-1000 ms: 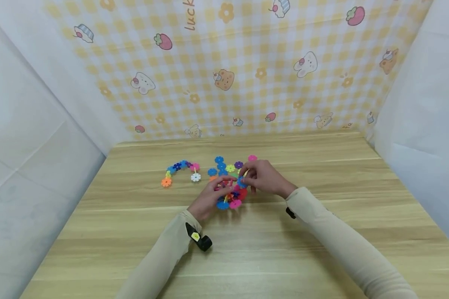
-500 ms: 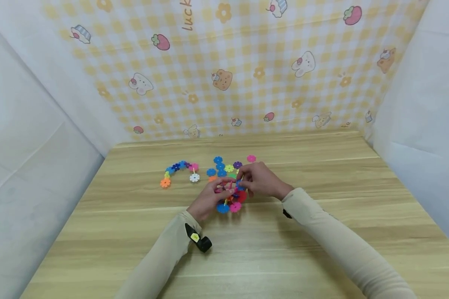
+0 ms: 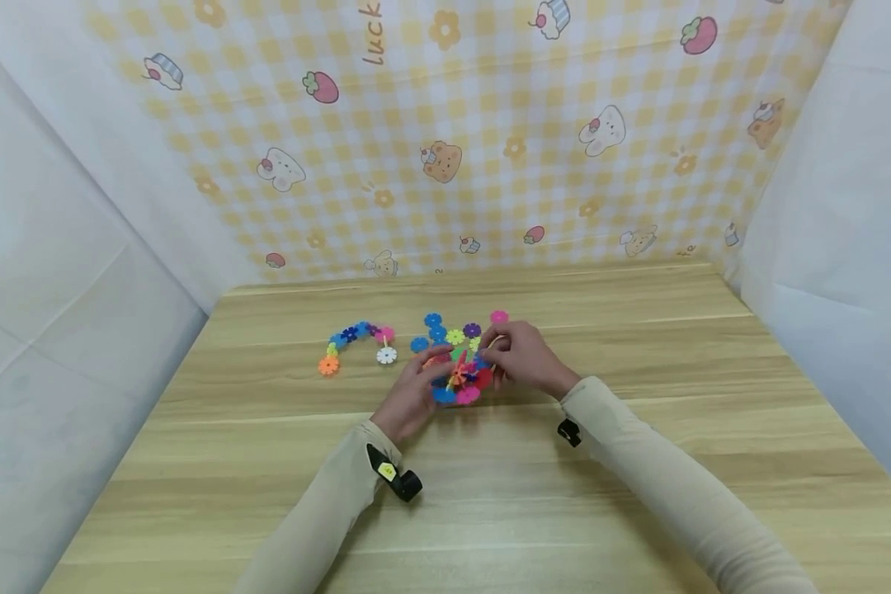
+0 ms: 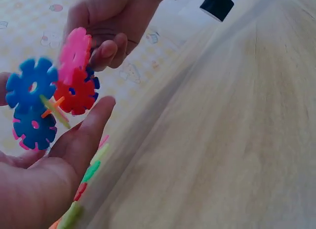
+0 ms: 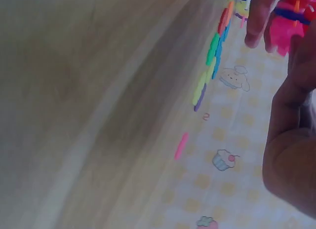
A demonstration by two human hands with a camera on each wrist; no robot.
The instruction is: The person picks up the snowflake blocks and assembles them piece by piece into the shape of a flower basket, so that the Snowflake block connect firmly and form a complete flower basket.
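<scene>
An assembly of interlocking flower discs [image 3: 469, 381] in blue, pink, red and orange is held up between my hands. My right hand [image 3: 525, 356] grips its right side; in the left wrist view its curled fingers [image 4: 109, 52] are behind a pink disc [image 4: 75, 54]. My left hand [image 3: 410, 398] spreads around the left side. Its thumb [image 4: 96, 123] is straight and looks apart from the discs, while a finger at the frame edge touches a blue disc [image 4: 32, 84]. The right wrist view shows only part of the assembly, with a pink disc [image 5: 286, 35] beside the right fingers.
A curved chain of joined discs [image 3: 351, 332] lies left on the wooden table [image 3: 564, 511]. Loose discs lie behind the hands, including a blue one [image 3: 433, 319], a purple one [image 3: 471, 330] and a pink one [image 3: 499, 317]. A patterned cloth [image 3: 386, 157] hangs behind.
The assembly has turned, and its orange middle now faces the head camera. My left thumb and fingers have spread from their closer grip. The right hand stays at the assembly's right side.
</scene>
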